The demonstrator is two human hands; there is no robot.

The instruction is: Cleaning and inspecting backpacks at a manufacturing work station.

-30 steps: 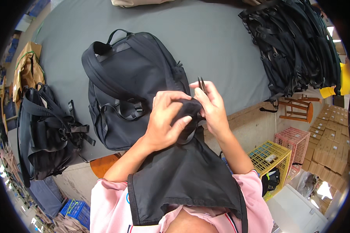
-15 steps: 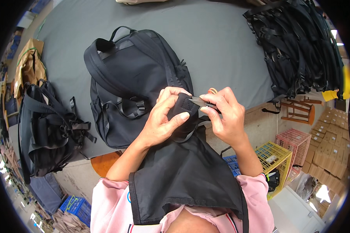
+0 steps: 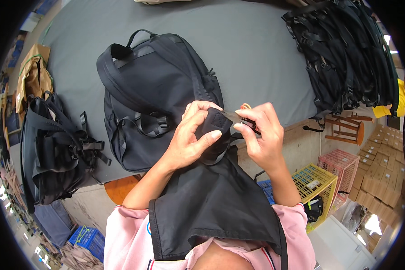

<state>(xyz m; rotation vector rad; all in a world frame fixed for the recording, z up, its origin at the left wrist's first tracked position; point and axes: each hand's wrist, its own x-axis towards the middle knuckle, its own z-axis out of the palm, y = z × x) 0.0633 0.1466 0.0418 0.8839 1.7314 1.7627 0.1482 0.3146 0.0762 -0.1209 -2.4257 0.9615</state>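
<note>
A black backpack (image 3: 155,83) lies on the grey-covered table with its shoulder straps facing up. My left hand (image 3: 186,139) grips the stitched end of one strap (image 3: 219,120), thumb on the near face and fingers behind it. My right hand (image 3: 265,135) pinches a small pair of thread snips (image 3: 234,117) from the right. Their metal blades point left and meet the strap's upper right edge, beside the box of stitching. The blades look slightly blurred, so any thread between them cannot be made out. Part of the snips' handle is hidden by my right fingers.
Several black backpacks (image 3: 346,58) are stacked at the table's right end. Another black bag (image 3: 54,148) hangs over the left edge near a brown paper bundle (image 3: 33,78). Below on the right stand a yellow crate (image 3: 317,182), a pink crate (image 3: 339,164) and a wooden stool (image 3: 346,128).
The snips have turned a little in my right hand, and their blades have shifted slightly against the strap's edge. My left hand keeps its hold on the strap almost unmoved.
</note>
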